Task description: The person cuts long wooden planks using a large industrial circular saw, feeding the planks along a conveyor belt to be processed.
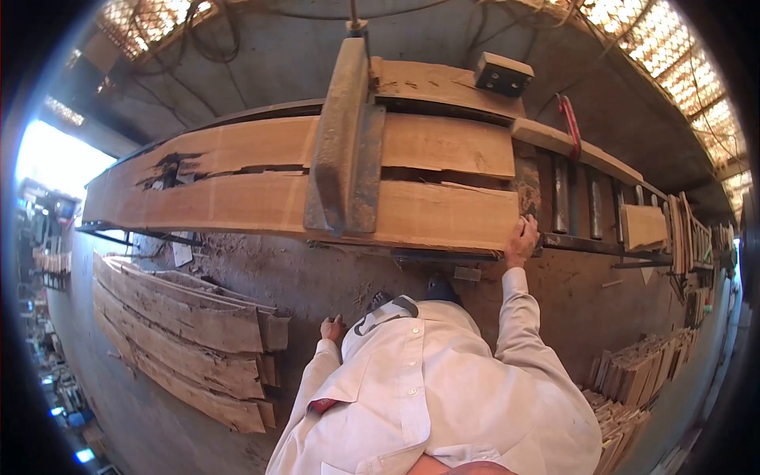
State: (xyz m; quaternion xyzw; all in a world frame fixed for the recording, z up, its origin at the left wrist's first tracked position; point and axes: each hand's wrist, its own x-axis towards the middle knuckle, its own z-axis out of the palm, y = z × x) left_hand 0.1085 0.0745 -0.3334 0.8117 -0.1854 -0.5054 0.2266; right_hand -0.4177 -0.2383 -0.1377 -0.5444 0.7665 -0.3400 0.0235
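Note:
My right hand (521,241) is at the near right corner of a long, cracked wooden plank (443,214), its fingers closed against the board's end. My left hand (332,328) hangs low beside my body, away from the planks; its fingers look loosely apart and nothing shows in them. A second plank (261,142) lies behind the first, with a ragged gap between them and a dark, broken knot hole toward the left. Across both stands a heavy metal guide (336,150) of a saw bench, with a rusty plate at its base.
Rough slabs (182,324) are stacked on the floor at left. Beyond the plank's right end run metal rollers (595,202), with a red clamp (569,127) and a small wood block (645,227). Cut boards (645,368) stand at lower right. A wooden block (503,73) sits at the back.

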